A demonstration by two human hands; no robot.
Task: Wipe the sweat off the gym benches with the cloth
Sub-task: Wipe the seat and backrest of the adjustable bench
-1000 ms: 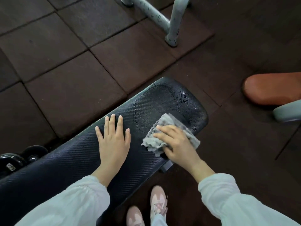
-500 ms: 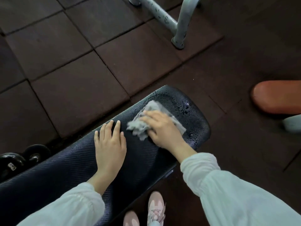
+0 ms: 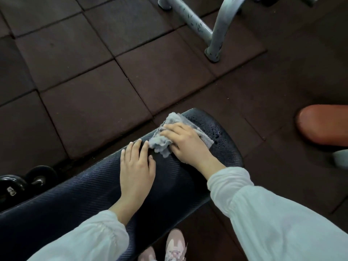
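cloth (image 3: 165,142), grey and crumpled, lies on the far rounded end of the black padded counter (image 3: 90,194), pinned under the right hand (image 3: 185,144). nearest the camera, two pink-and-white shoes (image 3: 174,245) stand on the floor just below the counter's near edge, between the two pale sleeves. the left sleeve (image 3: 90,240) crosses the counter from the lower left; the right sleeve (image 3: 273,219) comes in from the lower right. the left hand (image 3: 136,170) rests flat on the textured pad, its fingers (image 3: 144,149) straight, close together and released, holding nothing; their tips sit just beside the cloth's near fold. the right hand lies palm down on top of the cloth, fingers (image 3: 170,131) bent a little and pressing it to the pad, with cloth bunched out past the fingertips and a flatter flap showing behind the knuckles; whether they clench any fold underneath cannot be told. small wet droplets (image 3: 217,133) glisten on the pad just to the right of the cloth, near the counter's end. to the left, beyond the counter's far edge, black dumbbells (image 3: 28,181) lie on the floor. to the right, well apart, an orange pad (image 3: 323,125) reaches in from the frame edge. further off, dark brown rubber floor tiles (image 3: 90,59) spread out, and at the top a scuffed grey metal frame (image 3: 214,31) stands with its foot on the tiles.
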